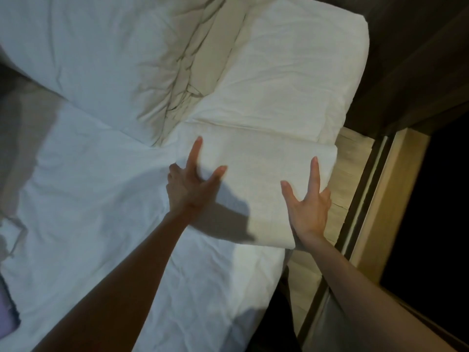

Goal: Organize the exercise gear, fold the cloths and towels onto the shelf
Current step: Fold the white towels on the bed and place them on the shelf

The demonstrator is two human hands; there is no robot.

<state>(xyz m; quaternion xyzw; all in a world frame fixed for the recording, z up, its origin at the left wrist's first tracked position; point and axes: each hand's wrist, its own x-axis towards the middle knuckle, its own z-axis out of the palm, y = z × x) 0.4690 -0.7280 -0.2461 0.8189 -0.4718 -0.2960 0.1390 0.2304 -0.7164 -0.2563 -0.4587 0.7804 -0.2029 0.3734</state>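
Folded cloth [256, 174] on bed [101, 199], held between your hands.
Left hand [189, 185], right hand [308, 204]: thumb and forefinger flat on top, other fingers curled round its edges.

Single head-worn view, aimed steeply downward, held close above the bed [101, 199], fingers [195, 153] centred in frame, folded white cloth [253, 174] seen between them, wooden floor [355, 153] caught right of them.
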